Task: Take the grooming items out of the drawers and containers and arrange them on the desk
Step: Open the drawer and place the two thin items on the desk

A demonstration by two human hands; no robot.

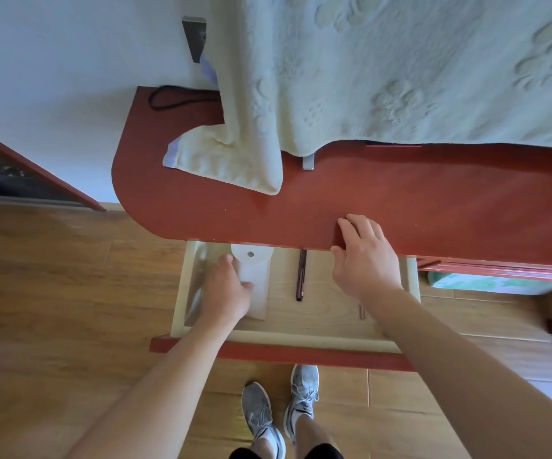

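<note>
An open pale wooden drawer (301, 336) sticks out under the red desk (400, 207). Inside it on the left lies a white item in a clear plastic bag (258, 270), with a round white top showing a small hole. My left hand (228, 289) reaches into the drawer and grips this white item, thumb on its right side. A dark slim pen-like stick (301, 274) lies in the middle of the drawer, and a smaller thin stick (361, 311) peeks out beside my right forearm. My right hand (364, 256) rests with relaxed fingers on the desk's front edge.
A cream towel (234, 160) and a large pale blanket (417, 67) cover the back of the desk. A black cord (175, 99) lies at the back left corner below a wall socket (195, 38). The red drawer front (281, 352) is near my grey shoes (281, 412).
</note>
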